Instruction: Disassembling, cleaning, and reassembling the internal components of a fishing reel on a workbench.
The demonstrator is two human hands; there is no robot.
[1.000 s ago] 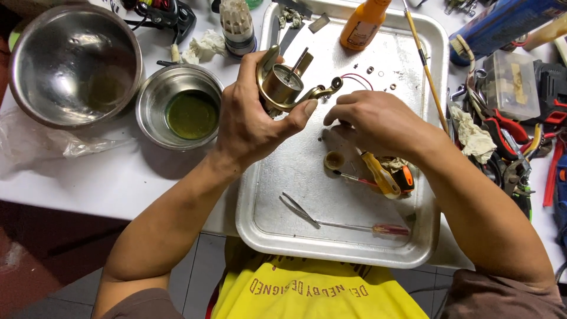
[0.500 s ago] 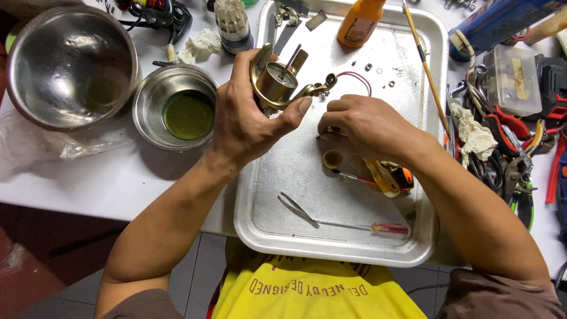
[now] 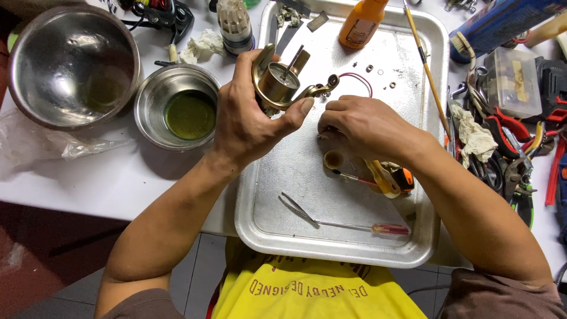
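Left hand (image 3: 248, 127) grips a brass-coloured reel body (image 3: 282, 85), fingers wrapped around it and thumb pressed on its side, lifting it above the upper part of the metal tray (image 3: 307, 245); right hand (image 3: 363, 127) lies just beside it with fingers curled down on the tray, and what they pinch is hidden under the knuckles, so I cannot tell it; a thin red ring (image 3: 357, 80) shows partly behind this hand. Beside the tray on the white table (image 3: 77, 183) stands a big steel bowl (image 3: 71, 62), which looks empty except some reflections; next to it a smaller steel bowl (image 3: 180, 106) holds a dark greenish liquid (image 3: 190, 114). Inside the tray lie an orange bottle (image 3: 361, 23) with a pale label, cut off at the top edge, a long thin brush (image 3: 426, 65), a screwdriver with red handle (image 3: 360, 225), tweezers (image 3: 298, 210), a yellow and orange tool (image 3: 390, 177) partly covered by the right wrist, a small round brass cap (image 3: 333, 159), and a few tiny washers (image 3: 381, 72) hard to make out. At right a clear plastic box (image 3: 514, 82) sits among tangled tools (image 3: 520, 159).
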